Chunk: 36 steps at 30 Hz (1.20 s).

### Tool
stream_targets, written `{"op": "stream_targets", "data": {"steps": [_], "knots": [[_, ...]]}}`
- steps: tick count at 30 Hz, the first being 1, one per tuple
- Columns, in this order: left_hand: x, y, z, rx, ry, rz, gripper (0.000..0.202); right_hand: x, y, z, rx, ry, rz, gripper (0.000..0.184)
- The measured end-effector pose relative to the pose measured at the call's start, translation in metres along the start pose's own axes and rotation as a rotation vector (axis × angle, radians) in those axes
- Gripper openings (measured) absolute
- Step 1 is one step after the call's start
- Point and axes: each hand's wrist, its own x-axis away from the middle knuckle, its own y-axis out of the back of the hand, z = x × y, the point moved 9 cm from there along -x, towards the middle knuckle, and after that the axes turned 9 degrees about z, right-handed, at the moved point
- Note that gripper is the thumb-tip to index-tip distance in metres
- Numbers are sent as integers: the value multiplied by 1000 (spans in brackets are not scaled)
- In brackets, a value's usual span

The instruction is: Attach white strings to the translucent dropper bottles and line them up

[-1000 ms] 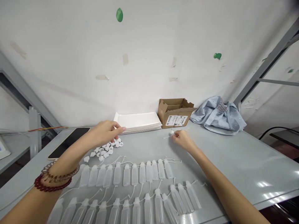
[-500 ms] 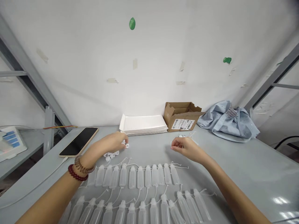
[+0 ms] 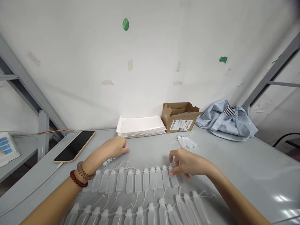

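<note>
Head view: translucent plastic bottles (image 3: 138, 181) lined up on the grey table (image 3: 236, 162)
The end bottle (image 3: 174, 181) is pinched by the right hand (image 3: 189, 163); small white caps (image 3: 107, 161) are covered by the left hand (image 3: 112, 148), grip unclear

I note two rows across the desk's (image 3: 234, 162) front edge, the far bottle row (image 3: 138, 181) behind the near bottle row (image 3: 150, 214). Phone (image 3: 74, 146) at the left edge. Along the back edge: tray stack (image 3: 141, 126) mid-desk, box (image 3: 180, 117) just right of it, bag (image 3: 227, 123) toward the back right corner. Loose bottles (image 3: 186, 142) lie before the box.
</note>
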Motion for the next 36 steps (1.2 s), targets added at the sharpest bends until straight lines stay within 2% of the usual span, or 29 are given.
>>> {"op": "stream_targets", "data": {"steps": [3,11,15,20,24,27,31,36], "knots": [[-1,0,-2,-19,2,-12,30,0,-2,-1,63,-40,-38,29],[-3,-3,-4,-63,-22,-20,18,-4,-6,0,125,-45,-97,13],[-1,1,-7,-54,-21,-39,16,0,-1,-1,107,-45,-151,7],[1,10,-7,29,-35,-65,7,8,15,3,32,2,-203,9],[10,20,-16,146,-95,-47,12,16,35,19,-19,138,-406,11],[21,25,-34,402,-185,16,17,22,41,33,-98,293,-578,16],[39,32,-64,830,-311,62,19,27,32,51,-41,492,-706,18],[50,31,-88,1045,-356,50,23,35,9,72,231,749,-779,23]]}}
